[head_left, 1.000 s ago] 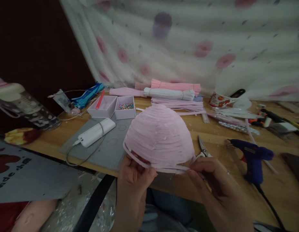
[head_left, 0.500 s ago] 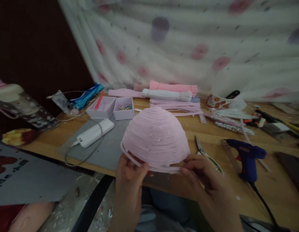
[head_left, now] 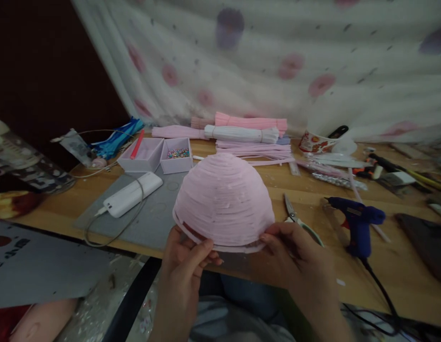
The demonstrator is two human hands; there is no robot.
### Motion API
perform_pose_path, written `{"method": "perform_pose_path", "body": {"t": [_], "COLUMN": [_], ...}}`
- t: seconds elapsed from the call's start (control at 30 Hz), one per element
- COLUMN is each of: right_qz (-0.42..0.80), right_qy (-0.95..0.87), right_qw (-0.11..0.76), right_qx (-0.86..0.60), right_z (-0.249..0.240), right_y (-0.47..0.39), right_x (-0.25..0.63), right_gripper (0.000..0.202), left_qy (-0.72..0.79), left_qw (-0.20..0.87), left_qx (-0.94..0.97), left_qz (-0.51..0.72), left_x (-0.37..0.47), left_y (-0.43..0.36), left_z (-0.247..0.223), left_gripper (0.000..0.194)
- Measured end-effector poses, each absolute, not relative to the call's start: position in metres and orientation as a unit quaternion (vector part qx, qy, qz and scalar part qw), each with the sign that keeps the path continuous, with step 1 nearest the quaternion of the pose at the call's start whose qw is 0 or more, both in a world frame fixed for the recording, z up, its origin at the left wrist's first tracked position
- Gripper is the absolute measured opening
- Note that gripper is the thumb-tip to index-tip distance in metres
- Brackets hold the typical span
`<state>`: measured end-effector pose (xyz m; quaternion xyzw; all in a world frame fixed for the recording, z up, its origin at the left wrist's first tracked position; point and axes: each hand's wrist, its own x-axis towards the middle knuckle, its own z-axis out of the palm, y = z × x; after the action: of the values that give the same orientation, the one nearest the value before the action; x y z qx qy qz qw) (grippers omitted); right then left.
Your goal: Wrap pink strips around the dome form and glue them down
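Through the head camera I find the pale pink dome (head_left: 224, 204) held up in front of me, at the near edge of the surface (head_left: 273, 187), its rounded top upward. My left hand (head_left: 185, 268) grasps the near left of its lower edge, thumb above and fingers beneath, probably to bear the weight without denting the layered wall. My right hand (head_left: 302, 259) pinches the edge at the near right, which I take as a way to steer the thin rim strip (head_left: 238, 249). That strip stands apart from the wall at the left, leaving a gap, so a light two-sided grip seems sensible.

To the right, the scissors (head_left: 293, 217) lie just beyond the right hand, and the blue glue gun (head_left: 359, 216) rests farther right; both seem placed for quick reach. The tied bundles (head_left: 242, 133) sit far back, perhaps to free working room.
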<state>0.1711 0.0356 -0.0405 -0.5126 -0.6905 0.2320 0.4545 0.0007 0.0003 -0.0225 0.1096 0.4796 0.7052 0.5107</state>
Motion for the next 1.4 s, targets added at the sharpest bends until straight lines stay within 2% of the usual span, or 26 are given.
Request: {"method": "perform_pose_path", "body": {"t": [0.47,0.87,1.13,1.4], "right_qz": [0.179,0.134,0.164,0.209], "right_qy": [-0.742,-0.745,-0.739,-0.723], "right_qw": [0.453,0.445,0.441,0.457], "right_qx": [-0.460,-0.479,-0.482,-0.474], "right_z": [-0.032,-0.039,-0.042,-0.040], "right_y": [0.049,0.054,0.051,0.046], "right_x": [0.170,0.172,0.176,0.174], "right_gripper": [0.006,0.014,0.019,0.016], "left_qy": [0.472,0.451,0.466,0.455], "left_qw": [0.519,0.532,0.517,0.513], "left_qx": [0.094,0.117,0.127,0.130], "left_qz": [0.706,0.707,0.707,0.716], "left_x": [-0.013,-0.015,-0.012,-0.012], "left_y": [0.002,-0.001,0.000,0.003], "left_z": [-0.024,-0.026,-0.031,-0.036], "left_gripper": [0.034,0.022,0.037,0.032]}}
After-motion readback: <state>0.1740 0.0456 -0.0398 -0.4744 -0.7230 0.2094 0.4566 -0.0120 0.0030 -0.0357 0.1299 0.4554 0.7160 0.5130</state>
